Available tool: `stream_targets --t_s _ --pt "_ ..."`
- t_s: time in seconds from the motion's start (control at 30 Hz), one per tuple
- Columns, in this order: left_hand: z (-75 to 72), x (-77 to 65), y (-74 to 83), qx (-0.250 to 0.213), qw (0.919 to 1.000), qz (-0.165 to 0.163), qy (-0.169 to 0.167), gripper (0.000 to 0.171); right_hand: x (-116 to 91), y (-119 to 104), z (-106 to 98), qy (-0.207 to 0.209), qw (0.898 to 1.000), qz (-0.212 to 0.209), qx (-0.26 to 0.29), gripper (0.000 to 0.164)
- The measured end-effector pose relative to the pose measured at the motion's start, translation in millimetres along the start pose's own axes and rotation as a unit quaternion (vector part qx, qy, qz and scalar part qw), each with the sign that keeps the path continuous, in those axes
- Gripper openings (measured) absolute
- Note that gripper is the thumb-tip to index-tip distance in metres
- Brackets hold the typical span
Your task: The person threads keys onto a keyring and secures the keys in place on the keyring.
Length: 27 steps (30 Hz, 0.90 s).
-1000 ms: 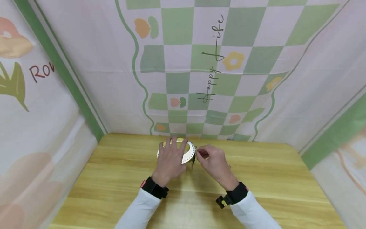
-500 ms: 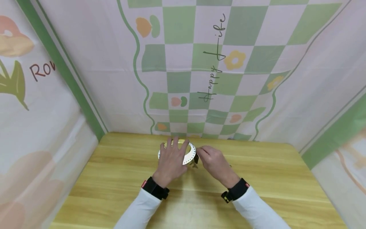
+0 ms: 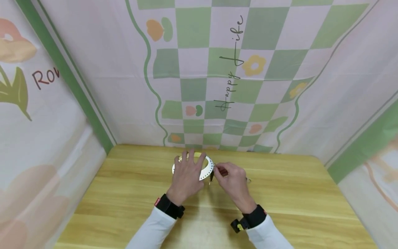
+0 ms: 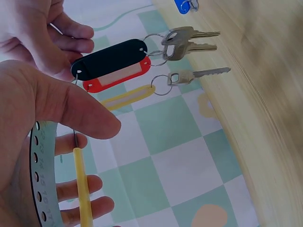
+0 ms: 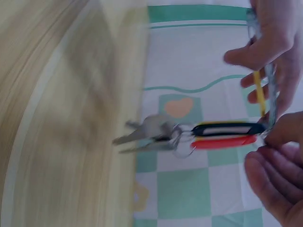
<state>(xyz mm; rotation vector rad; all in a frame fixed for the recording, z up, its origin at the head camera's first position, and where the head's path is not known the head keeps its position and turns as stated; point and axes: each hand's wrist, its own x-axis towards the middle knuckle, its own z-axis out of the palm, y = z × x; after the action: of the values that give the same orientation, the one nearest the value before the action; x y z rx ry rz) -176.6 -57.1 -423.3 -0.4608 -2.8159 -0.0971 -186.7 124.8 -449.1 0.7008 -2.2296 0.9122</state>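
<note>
In the head view my left hand [image 3: 186,176] spreads over a white ring [image 3: 206,173] and grips it, thumb at the near side. A row of numbered holes runs along the ring's band [image 4: 38,175]. My right hand [image 3: 233,183] pinches at the ring's right edge, by the end of a black key tag [image 4: 111,59]. Red [image 4: 118,79] and yellow key tags [image 4: 132,97] hang close beside it, with metal keys [image 4: 177,47] on their split rings. A narrow yellow strip [image 4: 83,189] hangs from a thin wire near my left fingers. My right fingertips partly hide the attachment.
A blue key tag [image 4: 182,5] lies on the wooden table [image 3: 295,193]. A small metal piece [image 3: 248,180] shows beside my right hand. Behind the table's far edge stands a checked cloth wall [image 3: 230,86]; patterned cloth also hangs on both sides.
My right hand stays at the ring's edge while its wrist and fingers turn slightly. The hanging tags swing from broad to narrow in view. My left hand hardly moves.
</note>
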Motion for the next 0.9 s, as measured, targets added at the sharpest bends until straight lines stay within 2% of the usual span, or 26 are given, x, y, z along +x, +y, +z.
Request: stream_targets --t_s 0.07,0.1,0.2,0.37,0.43,0.5,0.6,0.67,0.73,0.83,0.9 --pt "0.3 0.4 0.5 0.003 1.0 0.002 0.0 0.09 1.4 -2.8 -0.5 -0.012 1.0 0.015 -0.004 0.003" --pt "0.2 0.5 0.8 0.004 1.0 0.003 -0.002 0.089 2.1 -3.0 -1.0 -0.019 1.0 0.007 -0.012 0.003" --pt "0.5 0.1 0.9 0.003 0.9999 0.006 -0.009 0.087 4.3 0.8 -1.7 -0.043 0.997 -0.05 -0.05 0.004" --pt "1.4 -0.5 -0.2 -0.017 0.9997 0.004 -0.019 0.084 9.9 7.5 -6.0 -0.076 0.978 -0.166 -0.097 0.016" --pt "1.5 -0.7 -0.6 -0.03 0.9993 0.002 -0.02 0.084 12.3 9.5 -7.7 -0.083 0.973 -0.192 -0.099 0.019" --pt "1.4 -0.8 -0.7 -0.042 0.999 0.001 -0.017 0.083 14.1 11.0 -8.8 -0.083 0.972 -0.199 -0.096 0.019" --pt "1.2 -0.2 -0.5 -0.051 0.9987 -0.001 -0.008 0.083 15.4 10.9 -9.7 -0.073 0.982 -0.154 -0.08 0.017" --pt "1.0 0.4 -0.1 -0.048 0.9988 -0.002 -0.002 0.084 15.5 8.6 -9.7 -0.066 0.992 -0.089 -0.053 0.014" --pt "0.4 0.9 0.2 -0.042 0.9991 -0.005 0.001 0.086 15.7 4.9 -9.5 -0.06 0.998 -0.014 -0.021 0.012" --pt "-0.2 1.0 1.0 -0.033 0.9994 -0.011 0.002 0.087 15.1 -1.4 -9.0 -0.048 0.996 0.071 0.011 0.01" --pt "-0.3 0.9 1.6 -0.031 0.9994 -0.014 0.001 0.088 14.6 -5.1 -8.4 -0.041 0.994 0.099 0.012 0.009"
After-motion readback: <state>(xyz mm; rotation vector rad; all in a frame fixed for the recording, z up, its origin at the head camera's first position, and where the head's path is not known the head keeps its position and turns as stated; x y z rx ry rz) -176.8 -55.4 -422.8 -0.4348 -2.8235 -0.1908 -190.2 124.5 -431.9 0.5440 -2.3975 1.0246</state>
